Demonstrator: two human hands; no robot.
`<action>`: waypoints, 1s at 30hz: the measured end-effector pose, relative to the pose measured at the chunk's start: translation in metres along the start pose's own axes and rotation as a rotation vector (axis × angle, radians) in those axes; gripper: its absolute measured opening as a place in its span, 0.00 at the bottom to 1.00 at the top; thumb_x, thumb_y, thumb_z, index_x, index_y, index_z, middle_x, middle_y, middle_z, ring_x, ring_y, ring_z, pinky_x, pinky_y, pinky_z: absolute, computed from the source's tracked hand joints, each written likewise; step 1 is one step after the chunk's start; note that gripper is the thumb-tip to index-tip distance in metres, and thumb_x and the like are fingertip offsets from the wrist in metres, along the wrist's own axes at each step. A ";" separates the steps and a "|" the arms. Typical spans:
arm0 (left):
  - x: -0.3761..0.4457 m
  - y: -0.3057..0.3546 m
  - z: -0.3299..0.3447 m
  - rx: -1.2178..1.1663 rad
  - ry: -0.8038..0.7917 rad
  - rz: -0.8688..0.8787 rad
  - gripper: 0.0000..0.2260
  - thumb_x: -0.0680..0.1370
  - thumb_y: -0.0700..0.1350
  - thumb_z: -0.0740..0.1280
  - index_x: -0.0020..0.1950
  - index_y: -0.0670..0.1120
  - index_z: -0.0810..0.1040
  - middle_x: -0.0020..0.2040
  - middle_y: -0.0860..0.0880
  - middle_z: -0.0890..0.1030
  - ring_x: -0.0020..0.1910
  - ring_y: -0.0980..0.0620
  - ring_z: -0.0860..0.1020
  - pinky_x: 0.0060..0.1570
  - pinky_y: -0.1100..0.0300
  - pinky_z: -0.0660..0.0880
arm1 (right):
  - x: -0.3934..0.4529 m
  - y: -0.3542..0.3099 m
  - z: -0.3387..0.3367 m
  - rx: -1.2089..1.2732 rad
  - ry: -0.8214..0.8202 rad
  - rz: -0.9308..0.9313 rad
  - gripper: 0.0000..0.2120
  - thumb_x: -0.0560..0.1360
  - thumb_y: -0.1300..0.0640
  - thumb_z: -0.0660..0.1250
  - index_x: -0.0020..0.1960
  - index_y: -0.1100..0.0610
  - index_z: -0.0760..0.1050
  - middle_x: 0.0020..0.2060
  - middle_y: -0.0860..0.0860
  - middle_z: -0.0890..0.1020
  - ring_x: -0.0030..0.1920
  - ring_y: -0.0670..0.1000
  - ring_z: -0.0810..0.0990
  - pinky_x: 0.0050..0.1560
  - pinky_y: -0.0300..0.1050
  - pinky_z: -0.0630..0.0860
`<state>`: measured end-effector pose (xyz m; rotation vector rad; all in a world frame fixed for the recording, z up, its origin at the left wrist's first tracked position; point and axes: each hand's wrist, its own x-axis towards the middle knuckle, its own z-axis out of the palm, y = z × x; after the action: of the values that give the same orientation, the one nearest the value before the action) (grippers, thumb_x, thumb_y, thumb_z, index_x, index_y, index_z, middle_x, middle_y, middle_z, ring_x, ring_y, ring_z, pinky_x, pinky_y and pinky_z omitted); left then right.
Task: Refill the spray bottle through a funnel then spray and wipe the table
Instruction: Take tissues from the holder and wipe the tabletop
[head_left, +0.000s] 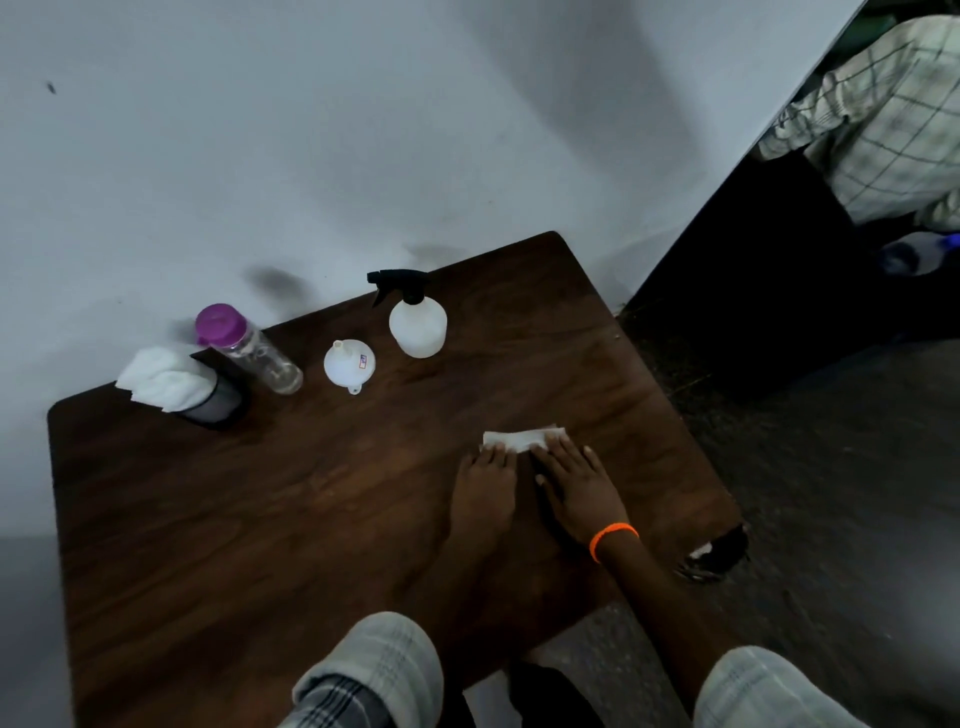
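Note:
A folded white tissue (514, 439) lies on the dark wooden table (260, 509), right of centre. My left hand (485, 486) and my right hand (576, 486) lie side by side with straight fingers, their fingertips pressing on the tissue's near edge. The right wrist wears an orange band. Farther back stands the white spray bottle (418, 323) with its black trigger head on. A white funnel (349, 364) rests spout-up to its left. A clear water bottle (254, 353) with a purple cap stands left of the funnel.
A dark holder (215, 402) with white tissues (161, 382) sits at the table's back left. A white wall runs behind the table. A person in a checked shirt (883, 119) is at the upper right, beyond a dark floor. The table's right corner (719, 556) is chipped.

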<state>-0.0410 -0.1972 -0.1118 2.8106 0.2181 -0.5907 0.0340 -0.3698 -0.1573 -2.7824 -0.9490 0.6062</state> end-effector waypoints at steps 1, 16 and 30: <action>-0.009 0.005 0.003 0.000 -0.007 0.006 0.24 0.85 0.46 0.53 0.82 0.45 0.57 0.81 0.45 0.60 0.81 0.46 0.57 0.77 0.47 0.54 | -0.012 -0.003 0.005 0.006 0.002 0.026 0.30 0.80 0.39 0.41 0.81 0.43 0.55 0.80 0.45 0.52 0.79 0.43 0.45 0.80 0.53 0.49; -0.072 0.013 0.036 0.027 -0.079 0.097 0.27 0.85 0.50 0.56 0.83 0.44 0.52 0.83 0.43 0.53 0.82 0.45 0.51 0.79 0.47 0.48 | -0.100 -0.021 0.037 -0.042 0.042 0.042 0.24 0.83 0.42 0.50 0.77 0.43 0.64 0.77 0.47 0.67 0.78 0.48 0.61 0.78 0.49 0.45; 0.068 0.015 -0.005 -0.046 0.070 -0.149 0.26 0.85 0.48 0.53 0.80 0.37 0.58 0.80 0.36 0.61 0.80 0.36 0.57 0.78 0.42 0.55 | 0.059 0.004 -0.031 -0.068 0.017 0.002 0.35 0.77 0.38 0.35 0.80 0.45 0.58 0.80 0.49 0.59 0.81 0.49 0.53 0.79 0.53 0.47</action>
<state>0.0251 -0.2039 -0.1325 2.7898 0.4519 -0.5125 0.0911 -0.3367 -0.1497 -2.8437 -0.9817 0.5597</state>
